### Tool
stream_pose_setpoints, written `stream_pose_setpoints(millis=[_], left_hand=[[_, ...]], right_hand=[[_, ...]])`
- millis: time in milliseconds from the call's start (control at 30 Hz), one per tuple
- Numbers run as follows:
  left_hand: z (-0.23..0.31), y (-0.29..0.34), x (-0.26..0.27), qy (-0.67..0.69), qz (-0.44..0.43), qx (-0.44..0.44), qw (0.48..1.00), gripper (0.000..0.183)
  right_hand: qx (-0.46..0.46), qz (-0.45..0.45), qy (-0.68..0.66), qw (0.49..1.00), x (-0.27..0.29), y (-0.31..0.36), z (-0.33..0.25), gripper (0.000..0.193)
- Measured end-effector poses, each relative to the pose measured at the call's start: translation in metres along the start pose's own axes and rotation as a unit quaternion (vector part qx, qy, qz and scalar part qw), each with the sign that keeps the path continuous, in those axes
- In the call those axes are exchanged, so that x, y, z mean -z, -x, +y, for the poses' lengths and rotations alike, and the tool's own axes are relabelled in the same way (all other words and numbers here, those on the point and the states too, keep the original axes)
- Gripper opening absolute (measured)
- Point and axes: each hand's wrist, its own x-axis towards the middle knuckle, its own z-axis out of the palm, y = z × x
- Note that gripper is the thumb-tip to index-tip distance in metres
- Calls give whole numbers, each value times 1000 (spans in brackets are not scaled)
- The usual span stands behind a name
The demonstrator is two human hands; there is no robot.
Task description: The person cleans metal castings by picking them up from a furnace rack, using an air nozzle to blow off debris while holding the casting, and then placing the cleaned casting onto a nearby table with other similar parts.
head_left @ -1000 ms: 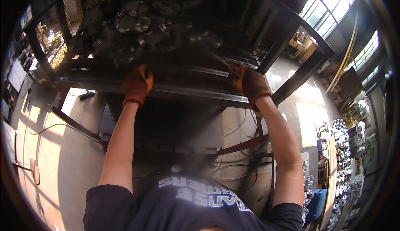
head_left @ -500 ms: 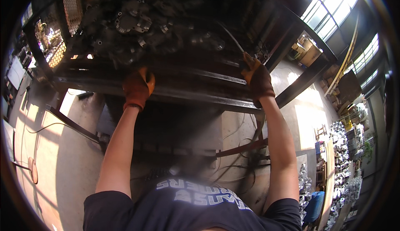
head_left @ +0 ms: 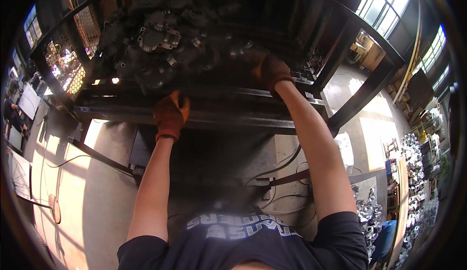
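My left hand (head_left: 171, 115), in a red-orange work glove, is at the front rail (head_left: 219, 116) of a dark metal bench. Its thumb and fingers curl together; whatever may be inside them is hidden. Further in and to the right, my right hand (head_left: 275, 74), gloved alike, reaches over the bench. Its fingers are lost in shadow and blur close to the right end of a pile of metal castings (head_left: 189, 58). Highest on that heap lies a grey casting (head_left: 158, 38) with a round opening and bolt holes.
Upright frame posts (head_left: 335, 55) and yellowish mesh (head_left: 77, 80) border the bench. Under it, a dark hose (head_left: 287, 163) curves near my right forearm. At the right, many silvery metal parts (head_left: 413, 172) are piled on the floor beside a blue container (head_left: 386, 238).
My right hand has moved left and deeper over the bench. The thin light rod that stuck out from it no longer shows. My left hand stays by the rail, while the view has shifted slightly.
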Motion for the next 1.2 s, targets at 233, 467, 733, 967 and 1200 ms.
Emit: stream_pose_setpoints(millis=[233,467,733,967,1200], left_hand=[[-9,2,-9,2,22,-17,1000,33],[11,4,3,56,11,-4,998,30],[7,-10,-17,101,-10,-32,994,34],[134,-113,-108,17,65,-258,964,45],[193,-150,-132,-112,-156,-144,971,37]], right_hand=[[-22,30,-17,999,-9,-25,11,39],[-46,-2,-18,999,16,0,39,49],[-53,3,-77,996,36,112,88,53],[-6,89,-117,989,55,196,104,45],[-99,0,-534,840,86,358,136,60]])
